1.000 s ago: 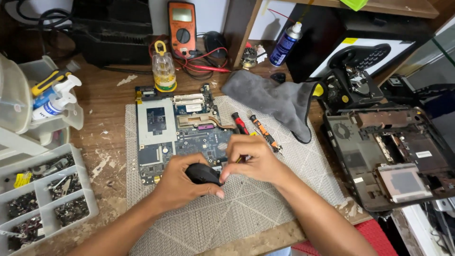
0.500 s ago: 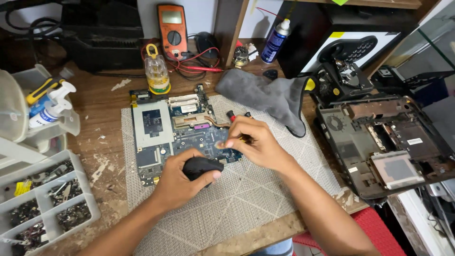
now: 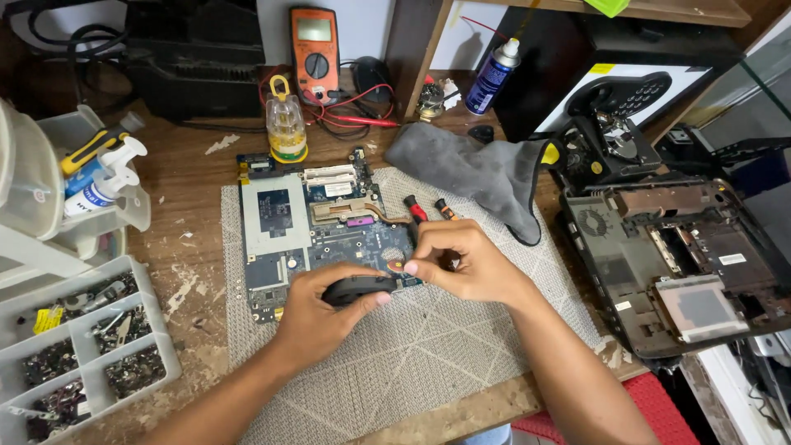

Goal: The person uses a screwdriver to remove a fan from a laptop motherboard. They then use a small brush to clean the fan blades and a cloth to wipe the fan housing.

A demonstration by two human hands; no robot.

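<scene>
Head view: the left hand clamps a small black fan at the circuit board's near edge; the right hand pinches at that corner. The fan looks light, rigid, fragile; hold its casing.

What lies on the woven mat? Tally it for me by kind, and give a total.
Circuit board: 1
Black part, held in the left hand: 1
Screwdrivers, one red-handled and one orange-handled: 2
Grey cloth, partly on the mat: 1
Total: 5
</scene>
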